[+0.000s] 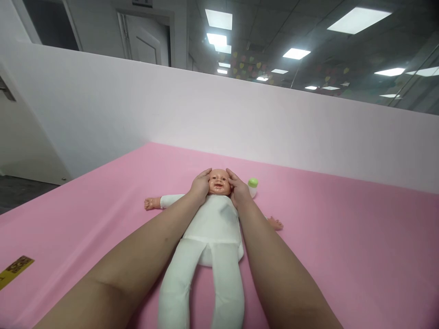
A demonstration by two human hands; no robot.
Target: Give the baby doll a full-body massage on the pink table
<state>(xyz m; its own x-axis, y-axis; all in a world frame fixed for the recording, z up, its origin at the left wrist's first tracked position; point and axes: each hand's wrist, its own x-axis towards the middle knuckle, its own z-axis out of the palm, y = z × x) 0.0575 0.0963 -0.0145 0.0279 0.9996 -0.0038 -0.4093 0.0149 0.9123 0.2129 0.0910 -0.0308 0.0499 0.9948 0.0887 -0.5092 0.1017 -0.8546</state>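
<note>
Baby doll [214, 221] lies on its back on the pink-covered desk [356, 246] in the head view, its head toward the white wall [240, 121] and its legs running out of the picture between the two forearms. The left hand [200, 186] and right hand [240, 189] cup the head, one on each side. Their fingers [206, 172] are extended, hardly curled, against its sides; whether they bear any weight I cannot tell.

The head looks hard and glossy, so probably stiff and a little slippery; the white cloth torso and legs look stuffed and should give and flop. Weight is hard to judge. Support under both neck and torso seems safer than gripping the head alone, which could strain the joint.

A green-capped bottle [253, 183] sits just beside the right hand, partly hidden by it, and could get knocked. The wall bounds the far side. The desk's left edge slants past well apart from the doll, with a yellow strip [17, 270] lying on that side; the widest room for moving is to the right.
</note>
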